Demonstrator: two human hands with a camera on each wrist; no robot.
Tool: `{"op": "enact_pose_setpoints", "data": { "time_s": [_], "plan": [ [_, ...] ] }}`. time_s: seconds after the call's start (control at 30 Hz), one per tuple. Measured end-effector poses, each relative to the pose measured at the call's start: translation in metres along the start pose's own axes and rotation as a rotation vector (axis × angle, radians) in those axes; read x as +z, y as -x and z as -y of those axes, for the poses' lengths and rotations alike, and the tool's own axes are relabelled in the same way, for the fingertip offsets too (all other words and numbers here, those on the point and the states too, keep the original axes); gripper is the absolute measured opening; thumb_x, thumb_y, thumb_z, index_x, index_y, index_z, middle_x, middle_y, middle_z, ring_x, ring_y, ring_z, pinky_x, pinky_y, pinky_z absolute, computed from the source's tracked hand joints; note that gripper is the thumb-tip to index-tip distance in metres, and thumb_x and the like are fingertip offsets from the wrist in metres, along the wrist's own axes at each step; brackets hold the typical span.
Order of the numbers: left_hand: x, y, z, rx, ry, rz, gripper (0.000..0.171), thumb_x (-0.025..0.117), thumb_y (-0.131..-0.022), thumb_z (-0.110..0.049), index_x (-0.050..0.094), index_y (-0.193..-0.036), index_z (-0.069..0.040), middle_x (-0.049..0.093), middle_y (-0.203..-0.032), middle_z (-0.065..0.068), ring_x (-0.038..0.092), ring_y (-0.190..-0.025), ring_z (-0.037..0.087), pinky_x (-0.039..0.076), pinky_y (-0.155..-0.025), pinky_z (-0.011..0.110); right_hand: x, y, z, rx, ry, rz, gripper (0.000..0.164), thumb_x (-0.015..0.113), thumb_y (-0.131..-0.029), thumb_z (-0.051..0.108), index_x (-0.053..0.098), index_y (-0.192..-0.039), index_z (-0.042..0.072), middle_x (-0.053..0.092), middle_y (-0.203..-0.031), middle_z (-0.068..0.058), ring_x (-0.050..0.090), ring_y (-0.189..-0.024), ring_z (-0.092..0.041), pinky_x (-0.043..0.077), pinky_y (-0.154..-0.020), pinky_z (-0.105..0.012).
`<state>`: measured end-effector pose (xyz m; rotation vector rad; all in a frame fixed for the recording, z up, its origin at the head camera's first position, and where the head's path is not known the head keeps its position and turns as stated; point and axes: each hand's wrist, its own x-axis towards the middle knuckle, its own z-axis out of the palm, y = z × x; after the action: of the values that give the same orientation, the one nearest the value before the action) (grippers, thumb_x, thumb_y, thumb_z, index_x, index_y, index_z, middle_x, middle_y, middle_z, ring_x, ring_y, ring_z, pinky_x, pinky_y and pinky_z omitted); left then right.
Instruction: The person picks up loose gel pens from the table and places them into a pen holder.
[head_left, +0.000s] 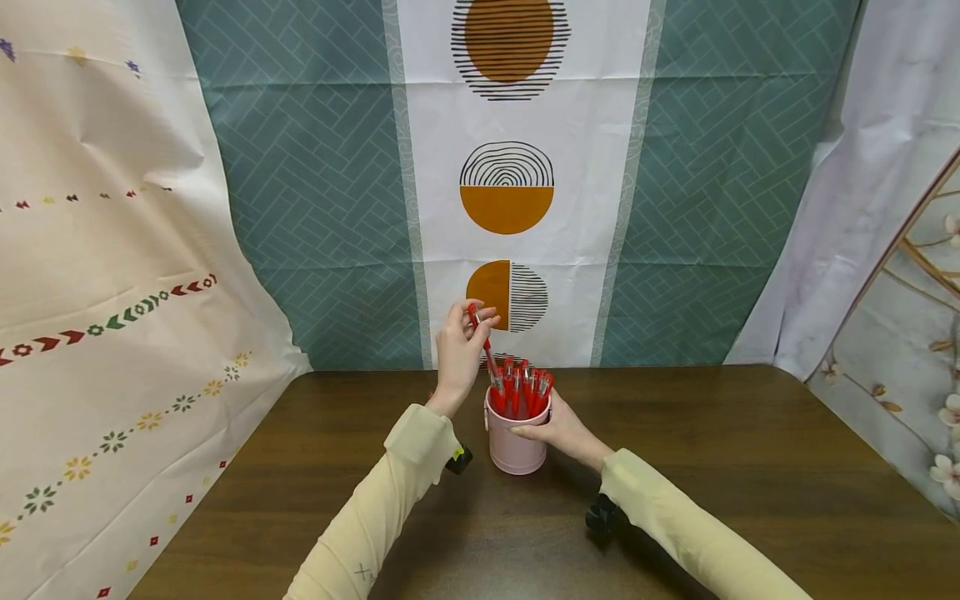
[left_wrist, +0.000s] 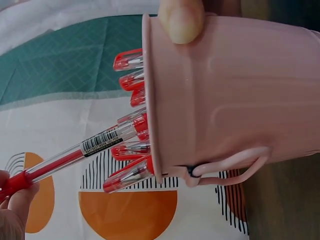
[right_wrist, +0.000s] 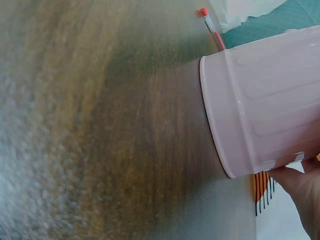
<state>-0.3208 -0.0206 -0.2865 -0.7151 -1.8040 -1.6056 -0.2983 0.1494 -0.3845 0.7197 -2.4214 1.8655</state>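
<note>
My left hand point(head_left: 456, 354) pinches a red pen point(left_wrist: 65, 162) by its red end, above and to the left of a pink bucket point(head_left: 517, 452). The pen slants down, and its lower end overlaps the bucket's mouth among the other pens. Several red capped pens point(head_left: 531, 392) stand in the bucket, caps upward. Around the bucket's right side, my right hand point(head_left: 564, 432) grips it, the thumb point(left_wrist: 182, 25) lying on the wall just below the rim. A small pink handle point(left_wrist: 235, 167) hangs at the bucket's side.
The bucket's base is at the brown wooden table point(head_left: 480, 517). Another red pen point(right_wrist: 214, 31) lies on the table beyond the bucket, mostly hidden from the head view by my left wrist. A patterned cloth point(head_left: 322, 208) hangs behind the table's far edge.
</note>
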Motion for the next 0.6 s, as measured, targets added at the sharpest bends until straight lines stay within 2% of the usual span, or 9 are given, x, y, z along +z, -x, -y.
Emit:
{"op": "enact_pose_setpoints", "data": {
  "time_s": [0.07,0.33,0.6],
  "plan": [
    [0.003,-0.001,0.012,0.001,-0.004,-0.004,0.027,0.056,-0.087,0.004,0.048,-0.112,0.006,0.062,-0.102,0.019,0.063,-0.087,0.026,0.049,-0.074,0.034,0.000,0.000,0.000,0.004,-0.003,0.006,0.076,0.075,-0.073,0.015,0.029,-0.132,0.002,0.043,-0.128,-0.013,0.045,-0.112,-0.027,0.039,-0.090,-0.040],
    [0.012,0.005,0.023,-0.009,-0.018,0.027,0.027,0.057,-0.086,0.005,0.047,-0.111,0.003,0.062,-0.099,0.021,0.063,-0.086,0.028,0.048,-0.074,0.031,0.000,0.000,0.000,0.002,0.003,0.013,0.077,0.075,-0.074,0.014,0.028,-0.133,0.001,0.043,-0.128,-0.014,0.044,-0.113,-0.028,0.039,-0.089,-0.040],
    [0.017,0.009,0.028,-0.042,-0.022,0.054,0.019,0.056,-0.086,0.005,0.048,-0.104,0.006,0.061,-0.098,0.024,0.062,-0.086,0.033,0.046,-0.080,0.037,0.000,0.000,0.000,0.006,0.009,0.007,0.077,0.075,-0.074,0.014,0.028,-0.133,0.001,0.043,-0.129,-0.014,0.044,-0.113,-0.028,0.039,-0.089,-0.040]
  ]
}}
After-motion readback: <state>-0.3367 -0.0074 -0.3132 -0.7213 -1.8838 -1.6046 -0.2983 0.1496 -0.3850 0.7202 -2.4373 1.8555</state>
